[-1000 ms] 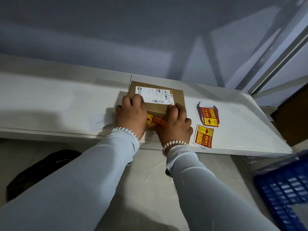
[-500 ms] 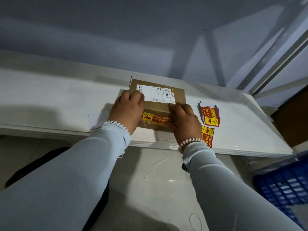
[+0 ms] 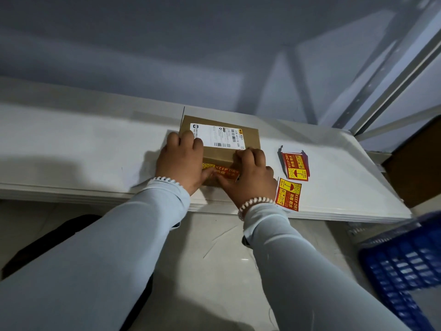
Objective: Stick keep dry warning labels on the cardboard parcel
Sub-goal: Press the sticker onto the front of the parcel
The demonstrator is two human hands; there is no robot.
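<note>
On the white bench (image 3: 71, 149) sits the cardboard parcel (image 3: 243, 137), a shipping label (image 3: 217, 137) on top. The left hand (image 3: 179, 163) lies flat over its left end; the right hand (image 3: 250, 182) presses the keep dry label (image 3: 225, 172) against the near side, fingers (image 3: 248, 156) spread flat, gripping nothing. Spare labels (image 3: 295, 166) lie just right

both hands (image 3: 181, 161) press label (image 3: 225, 173) (near face) | parcel (image 3: 222, 139)
</note>
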